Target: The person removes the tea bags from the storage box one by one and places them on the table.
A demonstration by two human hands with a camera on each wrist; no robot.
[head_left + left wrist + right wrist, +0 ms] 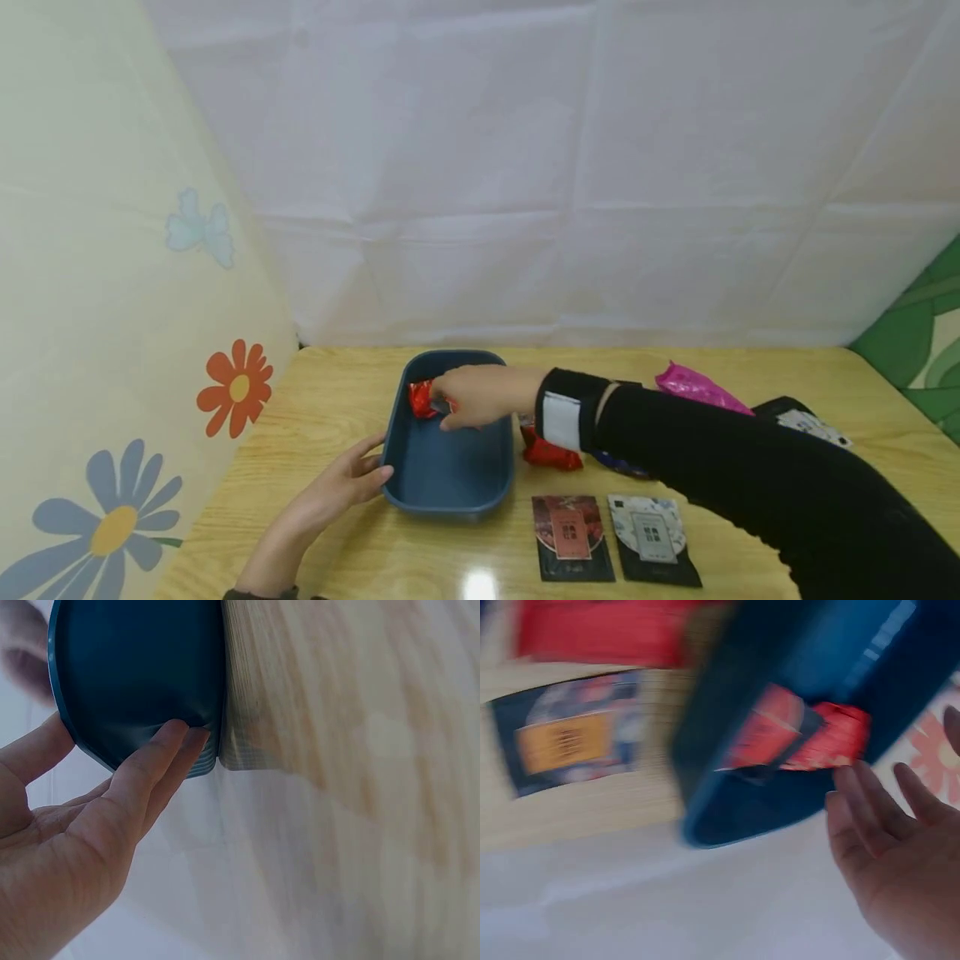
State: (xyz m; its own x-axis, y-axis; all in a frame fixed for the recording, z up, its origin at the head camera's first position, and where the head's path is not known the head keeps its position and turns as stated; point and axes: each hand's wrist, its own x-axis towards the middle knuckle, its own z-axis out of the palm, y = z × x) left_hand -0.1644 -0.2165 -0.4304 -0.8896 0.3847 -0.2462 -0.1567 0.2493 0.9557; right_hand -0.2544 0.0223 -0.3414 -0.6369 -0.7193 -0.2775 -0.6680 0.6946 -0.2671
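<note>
A dark blue rectangular bin (450, 479) stands on the wooden table. My left hand (341, 483) touches its near left side; in the left wrist view the straight fingers (154, 761) lie against the outer wall and the thumb is at the rim. Over the far part of the bin reaches my right hand (476, 396). Extended fingers with nothing between them show in the right wrist view, close to a crinkled shiny red packet (836, 735) inside the bin. Beside that packet lies a flat red-and-dark pouch (769, 727), blurred and leaning at an angle.
Right of the bin lie a red packet (551, 452), a dark red pouch (573, 540) and a black-and-white pouch (652, 542). Farther right, a pink packet (701, 387), a blue packet (622, 465) and another dark pouch (810, 425) are partly hidden by my right sleeve. A white sheet (525, 208) hangs behind the table.
</note>
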